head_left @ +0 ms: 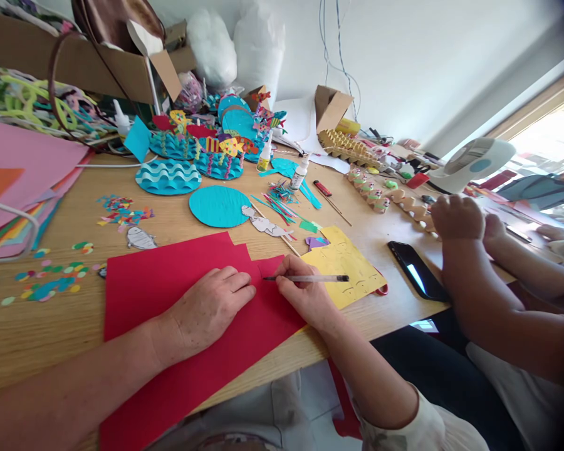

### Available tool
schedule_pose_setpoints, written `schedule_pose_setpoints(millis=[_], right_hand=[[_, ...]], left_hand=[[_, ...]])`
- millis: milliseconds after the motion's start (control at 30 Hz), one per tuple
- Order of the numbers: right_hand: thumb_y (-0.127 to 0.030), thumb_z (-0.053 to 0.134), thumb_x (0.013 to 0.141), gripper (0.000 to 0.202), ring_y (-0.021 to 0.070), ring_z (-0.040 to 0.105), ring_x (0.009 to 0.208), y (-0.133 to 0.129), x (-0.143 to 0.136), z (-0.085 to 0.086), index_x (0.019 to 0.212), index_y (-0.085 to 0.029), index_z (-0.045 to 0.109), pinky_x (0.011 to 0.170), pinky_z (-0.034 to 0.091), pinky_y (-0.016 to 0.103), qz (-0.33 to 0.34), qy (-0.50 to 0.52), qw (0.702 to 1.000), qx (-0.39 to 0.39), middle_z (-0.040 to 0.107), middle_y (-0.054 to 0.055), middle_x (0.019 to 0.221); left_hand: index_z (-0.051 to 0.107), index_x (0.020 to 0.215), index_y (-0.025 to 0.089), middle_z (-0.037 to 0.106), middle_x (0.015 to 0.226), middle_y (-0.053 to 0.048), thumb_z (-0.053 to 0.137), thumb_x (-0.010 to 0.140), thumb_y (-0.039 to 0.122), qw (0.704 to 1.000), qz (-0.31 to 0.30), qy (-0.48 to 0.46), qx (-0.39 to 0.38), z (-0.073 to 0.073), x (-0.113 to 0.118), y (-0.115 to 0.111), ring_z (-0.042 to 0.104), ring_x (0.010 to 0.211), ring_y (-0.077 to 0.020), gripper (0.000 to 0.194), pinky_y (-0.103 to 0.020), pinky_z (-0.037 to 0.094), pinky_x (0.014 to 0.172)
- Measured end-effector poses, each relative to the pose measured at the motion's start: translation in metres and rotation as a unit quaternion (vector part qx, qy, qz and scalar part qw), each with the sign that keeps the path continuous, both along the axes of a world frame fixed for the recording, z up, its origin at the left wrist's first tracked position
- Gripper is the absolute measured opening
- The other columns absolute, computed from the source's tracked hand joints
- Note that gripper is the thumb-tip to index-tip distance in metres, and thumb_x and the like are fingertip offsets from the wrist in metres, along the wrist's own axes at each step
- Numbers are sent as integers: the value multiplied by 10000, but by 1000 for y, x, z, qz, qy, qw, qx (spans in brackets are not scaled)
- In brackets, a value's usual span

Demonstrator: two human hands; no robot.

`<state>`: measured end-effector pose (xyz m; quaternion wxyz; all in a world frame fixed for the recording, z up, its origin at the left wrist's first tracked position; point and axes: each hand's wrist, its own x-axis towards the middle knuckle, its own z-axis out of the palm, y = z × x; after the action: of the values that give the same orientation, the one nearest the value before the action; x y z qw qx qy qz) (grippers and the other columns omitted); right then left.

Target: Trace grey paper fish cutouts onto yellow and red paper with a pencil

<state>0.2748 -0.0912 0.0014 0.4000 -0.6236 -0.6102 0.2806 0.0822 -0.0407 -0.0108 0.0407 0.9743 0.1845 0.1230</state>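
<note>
A large sheet of red paper (pixel 169 275) with a stepped, cut-out far edge lies in front of me. My left hand (pixel 214 304) rests flat on it, fingers stretched together. In my right hand (pixel 305 291) is a pen (pixel 317 278) with a clear barrel, its tip on the red paper near the cut edge, beside a faint drawn line. A sheet of yellow paper (pixel 352 263) with pencil-like marks lies just beyond my right hand. Grey fish cut-outs (pixel 266 224) and a thin wooden stick lie past the red sheet's far edge.
Beyond lie a blue oval (pixel 219 206), blue wave pieces (pixel 168 176), paper confetti (pixel 51 282) and a glue bottle (pixel 299 172). A phone (pixel 417 270) lies to the right, near another person's arm (pixel 489 288). Coloured paper sheets (pixel 28 163) are stacked at the left.
</note>
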Motion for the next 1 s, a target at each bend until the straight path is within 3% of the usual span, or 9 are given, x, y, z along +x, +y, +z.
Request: schedule_pose_setpoints(millis=[1000], right_hand=[[-140, 494, 745, 103, 97, 381, 491, 0, -3, -6, 677, -212, 468, 494, 289, 230, 15, -31, 999, 7, 429, -68, 535]], left_hand=[[627, 1016, 161, 621, 1063, -74, 422, 894, 59, 1000, 3, 3, 10, 2, 2, -1, 528, 874, -215, 260, -349, 457, 734]])
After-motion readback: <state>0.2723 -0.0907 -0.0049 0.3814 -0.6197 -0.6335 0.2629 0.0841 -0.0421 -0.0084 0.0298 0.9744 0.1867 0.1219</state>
